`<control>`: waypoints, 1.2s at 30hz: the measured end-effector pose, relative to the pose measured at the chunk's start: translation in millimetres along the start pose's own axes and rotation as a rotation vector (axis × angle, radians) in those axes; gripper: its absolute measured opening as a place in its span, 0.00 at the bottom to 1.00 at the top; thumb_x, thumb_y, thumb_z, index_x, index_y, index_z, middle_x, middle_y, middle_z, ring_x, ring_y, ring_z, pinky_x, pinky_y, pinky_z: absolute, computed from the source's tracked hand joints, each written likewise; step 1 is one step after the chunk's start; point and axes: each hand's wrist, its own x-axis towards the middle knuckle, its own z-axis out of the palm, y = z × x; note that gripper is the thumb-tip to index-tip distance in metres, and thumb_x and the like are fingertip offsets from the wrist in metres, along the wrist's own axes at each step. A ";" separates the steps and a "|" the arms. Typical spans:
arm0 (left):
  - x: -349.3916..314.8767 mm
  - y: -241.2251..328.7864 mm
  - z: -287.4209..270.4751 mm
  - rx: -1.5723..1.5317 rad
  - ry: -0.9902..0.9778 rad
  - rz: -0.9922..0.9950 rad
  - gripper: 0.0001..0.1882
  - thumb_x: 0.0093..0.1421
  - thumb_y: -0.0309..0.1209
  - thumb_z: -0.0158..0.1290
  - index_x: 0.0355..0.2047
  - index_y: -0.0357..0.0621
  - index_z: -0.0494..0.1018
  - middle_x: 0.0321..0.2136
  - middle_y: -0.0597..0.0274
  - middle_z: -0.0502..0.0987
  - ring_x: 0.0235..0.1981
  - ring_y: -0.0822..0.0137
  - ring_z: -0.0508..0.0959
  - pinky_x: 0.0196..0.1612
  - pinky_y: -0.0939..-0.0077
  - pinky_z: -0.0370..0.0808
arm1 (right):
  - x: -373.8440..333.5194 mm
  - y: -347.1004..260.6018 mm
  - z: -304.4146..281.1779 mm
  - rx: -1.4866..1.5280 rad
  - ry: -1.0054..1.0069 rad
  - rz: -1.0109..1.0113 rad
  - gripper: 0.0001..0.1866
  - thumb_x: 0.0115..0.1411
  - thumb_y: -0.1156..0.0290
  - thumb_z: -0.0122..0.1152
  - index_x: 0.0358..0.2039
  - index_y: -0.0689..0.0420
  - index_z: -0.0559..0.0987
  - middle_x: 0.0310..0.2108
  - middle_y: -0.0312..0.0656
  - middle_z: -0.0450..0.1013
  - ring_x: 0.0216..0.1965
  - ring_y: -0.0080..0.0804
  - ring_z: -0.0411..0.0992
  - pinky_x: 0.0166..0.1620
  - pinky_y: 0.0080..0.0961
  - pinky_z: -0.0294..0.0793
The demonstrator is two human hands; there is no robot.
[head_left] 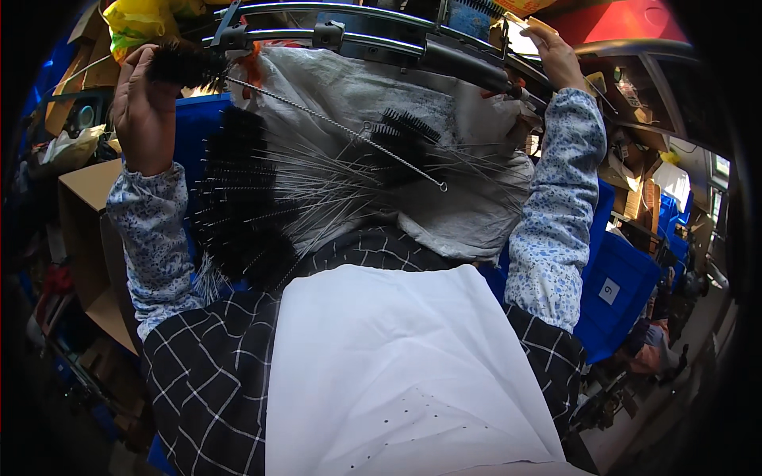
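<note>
From my end of the head camera, my left hand point(147, 111) is raised at upper left, its grip holding a brush point(186, 68) by the black bristled end. The brush's twisted wire stem slants down to the right, over a white sack point(468, 214) on the lap, and finishes in a small loop. My right hand point(558, 59) is raised at upper right, beside a machine point(373, 44) with shiny metal rods; I cannot tell whether its grip holds anything.

Beneath the stem lie more brushes point(246, 151), heads mostly to the left, thin wires fanning right. To handle this one well, I would pinch the bristles only lightly so they don't flatten, lift the looped tip clear so it can't hook a neighbouring wire, keep the stem unbent, and hold fingers and the loose patterned sleeves point(559, 182) away from the rods.
</note>
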 end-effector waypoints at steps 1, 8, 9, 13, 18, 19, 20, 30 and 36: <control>-1.7 -2.1 1.0 -0.017 -0.038 -0.022 0.13 0.58 0.31 0.39 0.41 0.35 0.62 0.35 0.60 0.69 0.39 0.71 0.69 0.42 0.79 0.67 | -18.2 -9.7 -18.9 0.074 -0.031 0.013 0.13 0.56 0.61 0.45 0.39 0.49 0.73 0.33 0.41 0.71 0.39 0.34 0.68 0.39 0.24 0.66; -15.6 -37.8 59.9 -0.154 -0.534 -0.210 0.13 0.60 0.29 0.35 0.42 0.35 0.60 0.42 0.57 0.63 0.42 0.66 0.70 0.42 0.72 0.71 | -101.1 -100.5 -33.7 0.461 -0.415 -0.397 0.18 0.57 0.64 0.45 0.46 0.57 0.66 0.33 0.45 0.69 0.34 0.35 0.69 0.39 0.26 0.67; -22.0 -44.6 73.7 -0.122 -0.565 -0.230 0.12 0.60 0.29 0.35 0.42 0.36 0.59 0.39 0.57 0.65 0.41 0.66 0.70 0.42 0.72 0.71 | -103.3 -125.4 -23.7 0.490 -0.406 -0.465 0.18 0.57 0.65 0.44 0.46 0.58 0.66 0.30 0.45 0.69 0.33 0.36 0.69 0.38 0.27 0.67; -48.5 -57.1 99.1 -0.031 -0.606 -0.248 0.11 0.61 0.33 0.32 0.40 0.41 0.57 0.33 0.59 0.69 0.34 0.69 0.73 0.38 0.74 0.71 | -117.0 -203.1 11.8 0.918 -0.434 -0.204 0.15 0.56 0.68 0.43 0.41 0.63 0.66 0.27 0.48 0.70 0.31 0.40 0.69 0.34 0.29 0.66; 0.8 -67.8 -10.0 0.546 -0.621 -0.374 0.14 0.61 0.38 0.35 0.37 0.39 0.61 0.28 0.61 0.69 0.33 0.73 0.70 0.37 0.80 0.67 | -60.9 -134.4 24.9 0.245 0.380 -0.002 0.13 0.54 0.63 0.46 0.36 0.55 0.73 0.27 0.44 0.72 0.30 0.41 0.71 0.34 0.32 0.69; 8.8 -83.8 -43.7 0.740 -0.528 -0.349 0.14 0.60 0.38 0.37 0.35 0.39 0.62 0.26 0.62 0.69 0.31 0.74 0.69 0.37 0.80 0.66 | -45.2 -112.8 31.2 0.051 0.460 0.007 0.13 0.54 0.63 0.46 0.36 0.54 0.74 0.29 0.42 0.72 0.32 0.39 0.70 0.34 0.32 0.69; 11.5 -108.2 -82.1 0.835 -0.452 -0.310 0.14 0.60 0.38 0.37 0.35 0.38 0.62 0.26 0.62 0.69 0.31 0.73 0.68 0.36 0.82 0.65 | -29.7 -92.8 45.1 -0.032 0.485 -0.003 0.13 0.53 0.61 0.47 0.38 0.47 0.74 0.28 0.39 0.72 0.31 0.38 0.69 0.35 0.33 0.68; -1.5 -132.3 -105.3 0.750 -0.464 -0.434 0.13 0.59 0.36 0.40 0.35 0.38 0.66 0.25 0.71 0.66 0.29 0.80 0.64 0.35 0.88 0.61 | -7.3 -102.0 39.8 0.012 0.342 0.024 0.14 0.48 0.68 0.50 0.37 0.51 0.74 0.29 0.41 0.70 0.35 0.39 0.67 0.39 0.37 0.63; -0.3 -121.4 -101.8 0.700 -0.401 -0.474 0.12 0.58 0.34 0.42 0.37 0.40 0.67 0.28 0.72 0.68 0.30 0.82 0.64 0.34 0.90 0.60 | -2.4 -99.5 45.6 -0.025 0.413 -0.035 0.12 0.49 0.69 0.46 0.35 0.48 0.75 0.27 0.39 0.70 0.35 0.39 0.66 0.38 0.36 0.62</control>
